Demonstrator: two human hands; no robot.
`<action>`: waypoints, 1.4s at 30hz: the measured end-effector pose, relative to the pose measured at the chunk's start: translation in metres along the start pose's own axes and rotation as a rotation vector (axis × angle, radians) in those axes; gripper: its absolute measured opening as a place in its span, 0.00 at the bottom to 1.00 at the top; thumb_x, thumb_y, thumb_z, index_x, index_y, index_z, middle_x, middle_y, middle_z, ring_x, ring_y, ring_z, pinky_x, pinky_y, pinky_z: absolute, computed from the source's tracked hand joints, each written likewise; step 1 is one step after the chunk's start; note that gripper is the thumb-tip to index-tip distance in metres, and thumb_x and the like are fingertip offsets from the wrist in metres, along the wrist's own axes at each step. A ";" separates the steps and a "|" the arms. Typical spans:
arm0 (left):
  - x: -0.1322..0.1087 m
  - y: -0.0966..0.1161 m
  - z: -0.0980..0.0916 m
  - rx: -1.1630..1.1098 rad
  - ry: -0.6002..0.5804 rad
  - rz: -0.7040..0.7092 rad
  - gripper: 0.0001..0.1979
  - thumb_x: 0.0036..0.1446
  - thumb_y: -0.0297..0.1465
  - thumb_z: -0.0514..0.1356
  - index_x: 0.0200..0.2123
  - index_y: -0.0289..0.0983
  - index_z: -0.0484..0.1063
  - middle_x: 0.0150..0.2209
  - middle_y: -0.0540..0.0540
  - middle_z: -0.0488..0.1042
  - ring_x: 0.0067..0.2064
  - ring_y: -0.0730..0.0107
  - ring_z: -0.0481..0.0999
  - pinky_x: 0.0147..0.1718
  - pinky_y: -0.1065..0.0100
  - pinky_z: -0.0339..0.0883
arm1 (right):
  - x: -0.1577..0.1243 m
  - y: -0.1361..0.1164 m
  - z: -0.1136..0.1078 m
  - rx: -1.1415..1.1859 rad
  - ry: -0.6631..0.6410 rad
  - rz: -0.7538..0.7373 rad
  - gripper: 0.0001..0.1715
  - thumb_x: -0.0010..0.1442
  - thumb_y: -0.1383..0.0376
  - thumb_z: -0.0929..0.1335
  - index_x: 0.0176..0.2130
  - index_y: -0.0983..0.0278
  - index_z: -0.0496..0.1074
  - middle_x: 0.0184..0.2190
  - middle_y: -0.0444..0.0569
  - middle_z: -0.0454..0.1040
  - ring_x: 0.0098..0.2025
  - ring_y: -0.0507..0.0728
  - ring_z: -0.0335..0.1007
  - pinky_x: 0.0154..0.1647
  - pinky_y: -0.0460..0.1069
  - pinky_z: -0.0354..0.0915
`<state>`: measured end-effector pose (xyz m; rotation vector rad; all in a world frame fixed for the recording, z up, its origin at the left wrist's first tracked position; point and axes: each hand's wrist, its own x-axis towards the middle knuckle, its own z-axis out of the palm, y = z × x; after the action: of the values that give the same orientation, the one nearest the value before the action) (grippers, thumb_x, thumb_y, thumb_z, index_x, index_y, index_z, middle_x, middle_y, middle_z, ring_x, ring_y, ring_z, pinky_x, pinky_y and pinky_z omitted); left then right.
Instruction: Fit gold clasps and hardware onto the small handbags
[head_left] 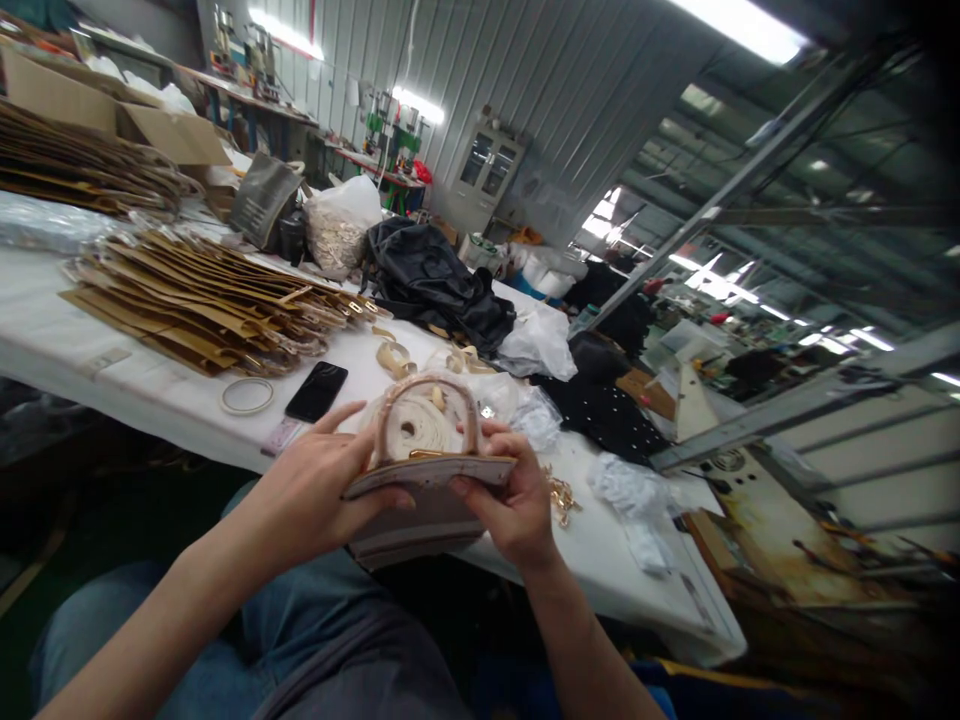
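Between my two hands, at the near edge of the table, is a pale handbag [420,525] with a curved, plastic-wrapped handle standing up from its top. My left hand [330,480] grips the bag's left top edge, thumb on the near side. On the right, my right hand [514,500] pinches the other end of that edge between thumb and fingers. A gold-coloured metal piece shows at the base of the handle. Behind the handle, seen through its loop, stands a roll of off-white material [420,425]. The bag's far side is hidden.
Stacked brown bag pieces [210,300] lie at left, near a tape roll [247,396] and a black phone [317,391]. Gold metal hardware [561,498] sits right of my right hand. Farther back are black fabric [435,275], a white plastic bag [540,340] and a metal post [660,265].
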<state>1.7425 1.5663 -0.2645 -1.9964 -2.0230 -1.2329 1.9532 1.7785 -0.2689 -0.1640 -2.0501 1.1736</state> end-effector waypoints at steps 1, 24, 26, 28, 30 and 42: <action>-0.002 -0.002 0.002 0.007 -0.013 0.001 0.23 0.76 0.47 0.69 0.64 0.40 0.78 0.50 0.40 0.89 0.55 0.48 0.88 0.64 0.47 0.74 | 0.000 0.002 0.001 0.032 -0.023 0.034 0.21 0.67 0.62 0.82 0.47 0.57 0.70 0.62 0.57 0.80 0.65 0.67 0.81 0.58 0.59 0.81; -0.020 -0.012 0.049 -0.005 -0.113 0.291 0.13 0.82 0.29 0.58 0.60 0.41 0.80 0.54 0.42 0.89 0.48 0.59 0.86 0.45 0.57 0.74 | -0.003 0.018 -0.061 -0.410 -0.495 -0.209 0.09 0.75 0.55 0.76 0.51 0.54 0.85 0.44 0.47 0.90 0.40 0.59 0.86 0.44 0.56 0.77; -0.023 -0.016 0.052 -0.002 -0.114 0.302 0.14 0.82 0.28 0.56 0.61 0.40 0.80 0.55 0.42 0.89 0.47 0.59 0.85 0.45 0.56 0.73 | -0.006 0.019 -0.058 -0.397 -0.500 -0.235 0.11 0.78 0.58 0.72 0.53 0.50 0.87 0.47 0.45 0.91 0.46 0.60 0.87 0.52 0.60 0.77; -0.023 -0.017 0.052 -0.009 -0.116 0.296 0.15 0.80 0.26 0.57 0.62 0.40 0.80 0.55 0.43 0.89 0.47 0.59 0.85 0.45 0.56 0.71 | -0.008 0.019 -0.055 -0.366 -0.475 -0.254 0.14 0.79 0.60 0.71 0.57 0.48 0.86 0.50 0.44 0.91 0.48 0.61 0.86 0.54 0.63 0.76; -0.021 -0.017 0.050 -0.011 -0.114 0.287 0.16 0.79 0.25 0.58 0.62 0.40 0.79 0.56 0.44 0.89 0.48 0.59 0.84 0.46 0.56 0.70 | -0.010 0.019 -0.052 -0.322 -0.458 -0.275 0.17 0.79 0.62 0.71 0.61 0.48 0.85 0.51 0.44 0.91 0.48 0.62 0.86 0.54 0.63 0.75; -0.024 -0.017 0.054 0.064 -0.078 0.331 0.14 0.81 0.26 0.59 0.64 0.34 0.77 0.57 0.40 0.88 0.48 0.57 0.80 0.52 0.52 0.67 | -0.010 0.030 -0.045 -0.171 -0.474 -0.285 0.18 0.78 0.68 0.71 0.61 0.53 0.83 0.54 0.46 0.91 0.48 0.58 0.85 0.55 0.61 0.71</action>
<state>1.7582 1.5789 -0.3228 -2.2610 -1.6448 -1.0229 1.9833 1.8221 -0.2849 0.3482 -2.4838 0.9183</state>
